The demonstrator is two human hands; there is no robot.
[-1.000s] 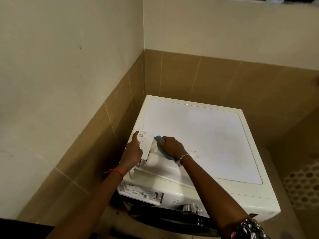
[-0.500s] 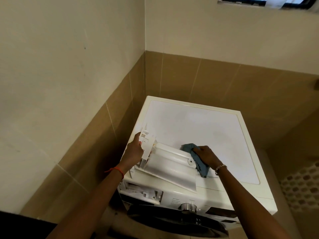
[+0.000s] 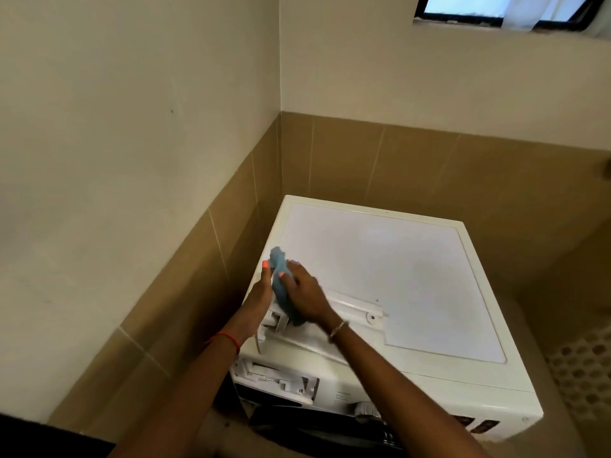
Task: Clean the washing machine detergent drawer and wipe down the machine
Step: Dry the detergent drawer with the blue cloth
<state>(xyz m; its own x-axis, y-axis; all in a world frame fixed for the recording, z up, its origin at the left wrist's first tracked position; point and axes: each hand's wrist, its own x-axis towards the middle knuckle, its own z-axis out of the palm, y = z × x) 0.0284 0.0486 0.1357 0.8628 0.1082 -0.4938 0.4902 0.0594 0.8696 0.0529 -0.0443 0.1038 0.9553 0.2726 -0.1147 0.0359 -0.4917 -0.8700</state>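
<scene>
**Cloth worked over the end of the drawer on top of the machine**

Head view: a white washing machine (image 3: 413,259) stands in a corner between brown wall tiles (image 3: 396,166), seen from above and in front. The detergent drawer (image 3: 350,312) is out of the machine and lies across the front left of its flat top, with its long white body running toward the right. Its left end is raised between the two hands.

The left hand (image 3: 259,300) is at that left end with its thumb pointing up beside the cloth. Its fingers appear to be curled round the drawer's front piece, though the cloth and the other hand hide most of the grip. A red thread sits on that wrist.

The right hand (image 3: 307,299) has its fingers closed over a bunched blue cloth (image 3: 280,277) and presses it against the drawer's left end. The cloth sticks up above both hands. A thin metal bracelet (image 3: 338,328) circles the right wrist.

Below the hands, on the machine's front panel, the open drawer slot (image 3: 277,380) shows its white inner parts. A round dial (image 3: 365,409) sits to the right of it, above the dark door rim. A window (image 3: 496,8) cuts into the wall at the top right.
</scene>
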